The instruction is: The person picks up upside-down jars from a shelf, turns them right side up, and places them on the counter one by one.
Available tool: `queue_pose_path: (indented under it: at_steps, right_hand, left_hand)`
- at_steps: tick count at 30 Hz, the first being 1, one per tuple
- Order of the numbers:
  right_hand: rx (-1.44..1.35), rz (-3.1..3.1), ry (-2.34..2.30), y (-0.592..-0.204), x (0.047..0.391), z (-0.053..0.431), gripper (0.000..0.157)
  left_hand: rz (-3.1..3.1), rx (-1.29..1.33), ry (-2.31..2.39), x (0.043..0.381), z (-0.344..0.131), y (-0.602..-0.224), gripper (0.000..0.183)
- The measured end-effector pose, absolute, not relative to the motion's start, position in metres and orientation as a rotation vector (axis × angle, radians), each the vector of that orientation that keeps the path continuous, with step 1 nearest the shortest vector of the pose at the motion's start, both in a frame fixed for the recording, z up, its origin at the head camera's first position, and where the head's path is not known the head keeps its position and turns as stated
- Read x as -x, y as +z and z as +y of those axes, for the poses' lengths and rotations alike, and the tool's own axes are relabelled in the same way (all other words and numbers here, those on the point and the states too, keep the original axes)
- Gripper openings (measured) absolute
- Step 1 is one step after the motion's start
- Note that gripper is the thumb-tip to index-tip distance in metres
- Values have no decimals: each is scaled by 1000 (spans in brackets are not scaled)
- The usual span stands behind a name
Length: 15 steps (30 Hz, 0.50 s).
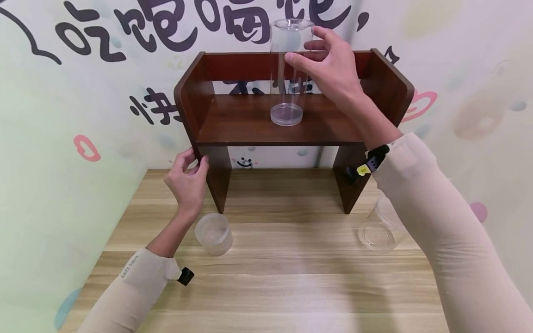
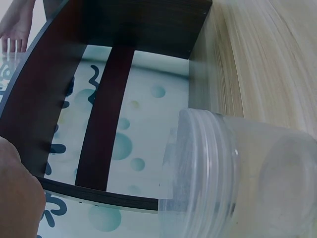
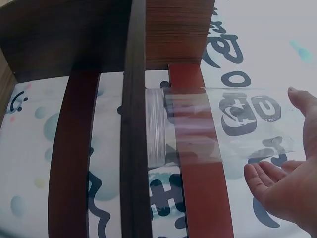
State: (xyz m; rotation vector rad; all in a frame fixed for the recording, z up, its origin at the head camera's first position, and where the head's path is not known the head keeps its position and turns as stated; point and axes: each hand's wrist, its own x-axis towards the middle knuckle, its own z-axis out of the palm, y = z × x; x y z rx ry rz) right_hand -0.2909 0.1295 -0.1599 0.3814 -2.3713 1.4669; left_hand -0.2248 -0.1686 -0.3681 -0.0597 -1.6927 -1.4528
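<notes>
A tall clear plastic jar (image 1: 286, 114) stands upright on the upper board of a dark brown wooden desk shelf (image 1: 233, 122). Its lower end has a ridged ring, seen on the jar (image 3: 156, 129) in the right wrist view. Beside the jar's upper part is my right hand (image 1: 336, 69), thumb and fingers spread; in the right wrist view a gap shows between the hand (image 3: 285, 191) and the jar. With thumb and fingers at the front edge of the shelf's left side panel, my left hand (image 1: 188, 185) grips it.
A short clear jar (image 1: 213, 236) sits on the wood-grain table (image 1: 270, 286) just below the left hand. At the right, another clear jar (image 1: 376, 235) is partly behind the right sleeve. A wall (image 1: 125, 138) with black lettering rises behind the shelf.
</notes>
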Motion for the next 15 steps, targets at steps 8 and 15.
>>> queue_pose_path:
  at_steps: [8, 15]
  right_hand:
    - [-372, -2352, 1510, -157, 296, 121, 80]
    - [-382, -2363, 1487, -157, 296, 117, 78]
  left_hand:
    - [-1700, 77, -1438, 225, -167, -367, 25]
    - [-1697, 58, -1437, 225, -169, -368, 24]
